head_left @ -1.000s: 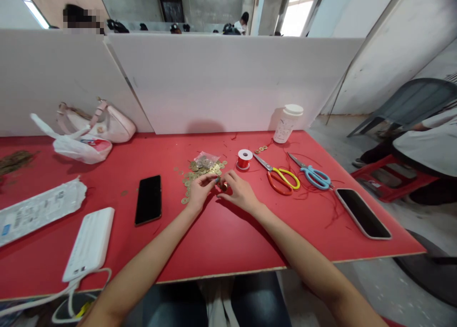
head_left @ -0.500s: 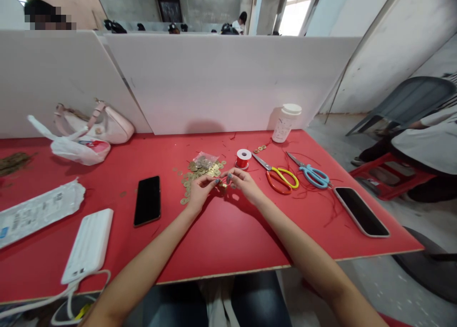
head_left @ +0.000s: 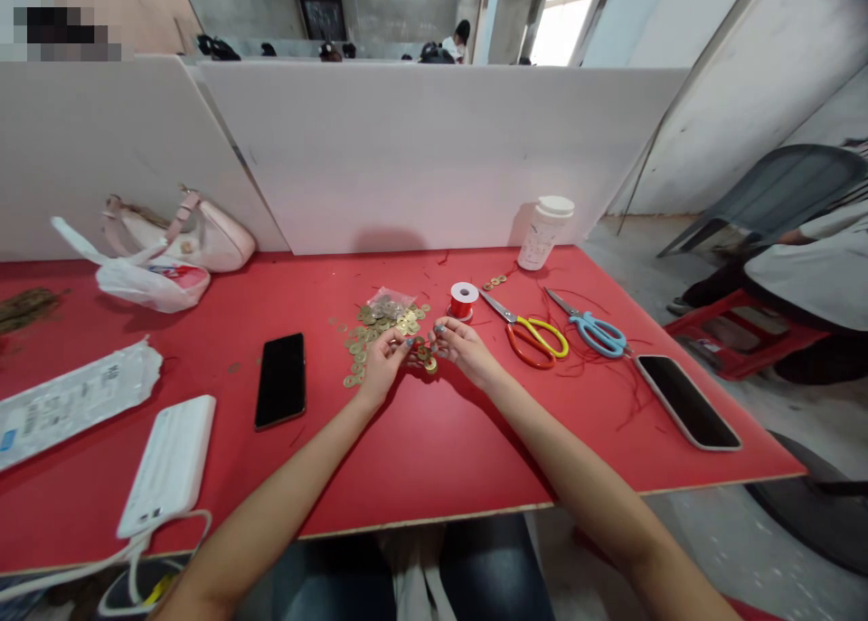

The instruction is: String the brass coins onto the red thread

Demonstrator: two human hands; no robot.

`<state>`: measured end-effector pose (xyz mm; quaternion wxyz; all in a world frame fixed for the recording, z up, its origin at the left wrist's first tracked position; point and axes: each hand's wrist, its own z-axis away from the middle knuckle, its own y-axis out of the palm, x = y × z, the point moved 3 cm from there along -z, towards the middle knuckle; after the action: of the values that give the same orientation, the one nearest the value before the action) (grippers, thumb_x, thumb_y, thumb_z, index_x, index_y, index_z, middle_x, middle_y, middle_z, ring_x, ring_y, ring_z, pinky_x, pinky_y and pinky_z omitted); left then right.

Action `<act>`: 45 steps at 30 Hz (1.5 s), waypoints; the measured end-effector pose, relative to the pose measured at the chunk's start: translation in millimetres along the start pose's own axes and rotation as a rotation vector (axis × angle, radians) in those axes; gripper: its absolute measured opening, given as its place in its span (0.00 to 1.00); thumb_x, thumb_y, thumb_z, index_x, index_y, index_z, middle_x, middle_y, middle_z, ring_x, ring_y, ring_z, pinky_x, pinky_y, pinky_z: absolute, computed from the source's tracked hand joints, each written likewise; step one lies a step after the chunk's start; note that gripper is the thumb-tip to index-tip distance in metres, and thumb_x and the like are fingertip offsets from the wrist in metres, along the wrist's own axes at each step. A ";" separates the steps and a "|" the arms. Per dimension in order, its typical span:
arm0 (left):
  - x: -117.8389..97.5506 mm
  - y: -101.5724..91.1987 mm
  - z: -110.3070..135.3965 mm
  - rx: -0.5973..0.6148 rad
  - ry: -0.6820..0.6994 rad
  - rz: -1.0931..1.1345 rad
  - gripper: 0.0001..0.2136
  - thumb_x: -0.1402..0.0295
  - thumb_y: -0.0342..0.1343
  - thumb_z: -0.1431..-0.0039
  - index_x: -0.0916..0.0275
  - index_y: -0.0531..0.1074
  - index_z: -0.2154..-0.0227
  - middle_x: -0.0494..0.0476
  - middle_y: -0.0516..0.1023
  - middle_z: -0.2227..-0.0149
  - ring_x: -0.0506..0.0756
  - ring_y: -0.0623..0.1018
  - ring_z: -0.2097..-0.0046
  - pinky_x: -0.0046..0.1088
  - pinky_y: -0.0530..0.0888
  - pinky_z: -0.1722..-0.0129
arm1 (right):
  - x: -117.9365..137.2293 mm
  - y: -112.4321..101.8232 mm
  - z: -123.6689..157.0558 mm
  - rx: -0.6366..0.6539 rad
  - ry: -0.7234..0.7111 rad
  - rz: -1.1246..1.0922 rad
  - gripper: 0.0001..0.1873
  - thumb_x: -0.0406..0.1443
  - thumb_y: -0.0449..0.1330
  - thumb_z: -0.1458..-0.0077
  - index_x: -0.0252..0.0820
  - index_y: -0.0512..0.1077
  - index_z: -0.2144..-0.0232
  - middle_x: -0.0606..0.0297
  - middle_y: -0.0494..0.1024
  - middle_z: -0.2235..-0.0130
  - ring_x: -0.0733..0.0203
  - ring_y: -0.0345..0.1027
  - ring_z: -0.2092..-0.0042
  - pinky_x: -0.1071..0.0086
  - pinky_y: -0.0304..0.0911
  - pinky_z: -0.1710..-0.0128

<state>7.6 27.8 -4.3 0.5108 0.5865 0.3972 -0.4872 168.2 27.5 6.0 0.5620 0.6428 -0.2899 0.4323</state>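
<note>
My left hand (head_left: 380, 368) and my right hand (head_left: 467, 352) meet over the red table (head_left: 420, 449), fingers pinched together. Between their fingertips hangs a small cluster of brass coins on red thread (head_left: 424, 356). Just behind the hands lies a loose pile of brass coins (head_left: 380, 324) beside a small clear bag (head_left: 391, 299). A spool of red thread (head_left: 465, 301) stands right behind my right hand.
Red-and-yellow scissors (head_left: 535, 336) and blue scissors (head_left: 595, 330) lie to the right, then a phone (head_left: 686, 402) near the edge. A black phone (head_left: 280, 379), a white power bank (head_left: 169, 465), a white bottle (head_left: 544, 232), a pink bag (head_left: 196, 232) and white partitions surround the spot.
Both hands have lifted slightly and moved a little farther from me, toward the coin pile; the coin cluster now dangles visibly between the fingertips.
</note>
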 end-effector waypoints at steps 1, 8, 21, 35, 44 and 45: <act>-0.1 0.5 0.1 0.008 0.001 0.001 0.21 0.51 0.68 0.53 0.60 0.65 0.73 0.51 0.77 0.76 0.55 0.80 0.74 0.33 0.80 0.71 | -0.2 -0.2 -0.3 -0.006 -0.003 0.009 0.18 0.47 0.69 0.52 0.44 0.68 0.68 0.69 0.72 0.70 0.65 0.67 0.69 0.72 0.65 0.67; -5.9 2.3 0.6 0.017 0.084 -0.084 0.19 0.52 0.66 0.50 0.61 0.66 0.73 0.50 0.76 0.75 0.55 0.79 0.74 0.32 0.79 0.71 | 0.6 -1.6 -0.5 -0.032 -0.024 0.047 0.17 0.47 0.67 0.50 0.45 0.67 0.66 0.69 0.72 0.69 0.65 0.67 0.69 0.72 0.64 0.68; -1.9 -4.0 -4.3 -0.079 0.135 -0.094 0.17 0.53 0.65 0.48 0.61 0.68 0.72 0.49 0.72 0.74 0.51 0.76 0.73 0.28 0.77 0.70 | -4.7 1.8 0.7 0.049 -0.028 0.030 0.15 0.45 0.66 0.49 0.45 0.65 0.68 0.73 0.66 0.75 0.66 0.62 0.73 0.72 0.62 0.70; -15.0 -5.1 -2.2 -0.066 0.267 -0.268 0.13 0.59 0.63 0.47 0.62 0.68 0.75 0.49 0.72 0.76 0.51 0.74 0.72 0.26 0.72 0.69 | 7.2 3.0 5.9 0.023 -0.068 0.145 0.13 0.46 0.65 0.47 0.46 0.68 0.68 0.67 0.77 0.61 0.65 0.71 0.65 0.68 0.68 0.62; -10.2 -5.3 -3.8 -0.085 0.279 -0.278 0.08 0.64 0.62 0.46 0.61 0.70 0.73 0.53 0.76 0.72 0.52 0.77 0.69 0.27 0.73 0.67 | 2.6 6.9 5.3 0.090 -0.075 0.240 0.10 0.44 0.61 0.44 0.46 0.67 0.68 0.70 0.72 0.71 0.66 0.67 0.69 0.70 0.64 0.65; -10.2 -5.3 -3.9 -0.082 0.289 -0.290 0.08 0.64 0.62 0.46 0.62 0.70 0.73 0.55 0.78 0.69 0.53 0.78 0.67 0.28 0.74 0.65 | 2.2 7.4 5.0 0.096 -0.081 0.262 0.10 0.44 0.61 0.44 0.45 0.67 0.68 0.70 0.73 0.70 0.65 0.68 0.68 0.70 0.64 0.65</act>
<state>1.0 32.9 4.5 0.3967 0.5657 0.5662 -0.4496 164.0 21.4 11.4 0.4571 0.6428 -0.3726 0.4890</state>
